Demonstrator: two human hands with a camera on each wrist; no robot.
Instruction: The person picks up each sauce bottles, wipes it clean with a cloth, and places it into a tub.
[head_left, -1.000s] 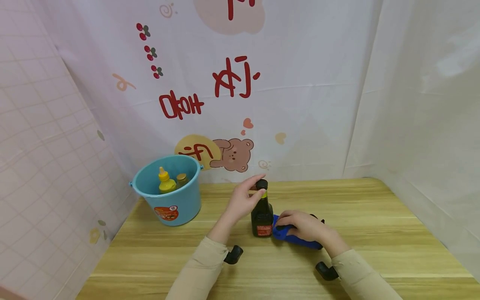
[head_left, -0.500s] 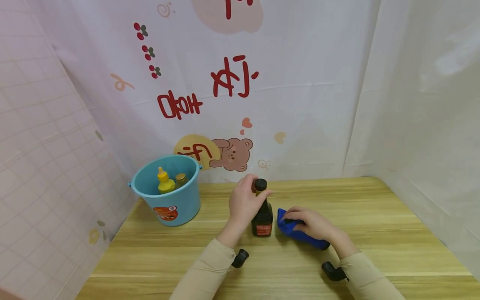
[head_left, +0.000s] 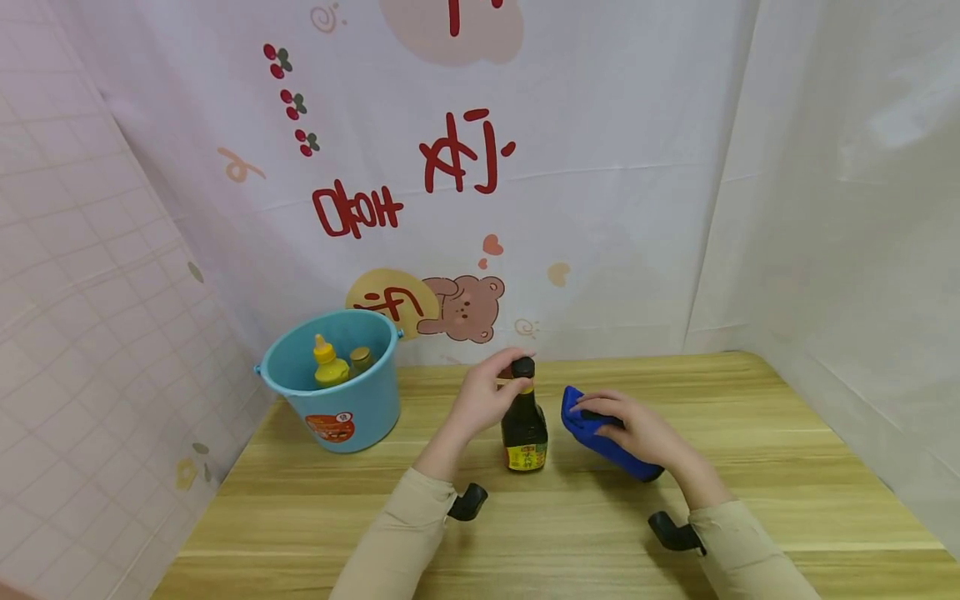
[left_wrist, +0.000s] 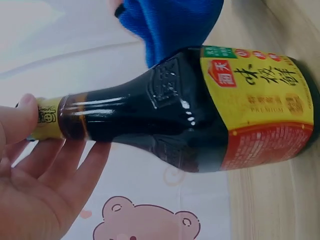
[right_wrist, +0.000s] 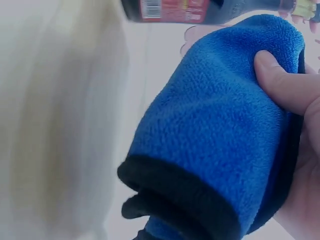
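Observation:
An upright dark soy sauce bottle (head_left: 524, 428) with a black cap stands mid-table, its yellow label facing the head camera. My left hand (head_left: 482, 400) pinches it at the neck just under the cap. The left wrist view shows the thumb on the yellow neck band of the bottle (left_wrist: 190, 110), fingers behind. To the right, my right hand (head_left: 641, 429) grips a folded blue towel (head_left: 596, 440) a short way from the bottle. Up close in the right wrist view, the towel (right_wrist: 210, 110) has a black hem, and the thumb presses on its top.
At the back left stands a light blue bucket (head_left: 375, 400) holding a yellow squeeze bottle (head_left: 329, 367) and a cork-coloured capped jar (head_left: 361, 360). The wooden table (head_left: 757, 500) ends against a printed white curtain (head_left: 615, 208).
The bottle has turned in place, from its red label side to its yellow one, as the left fingers shifted around the neck. The right hand and towel moved away from it, rightward and up.

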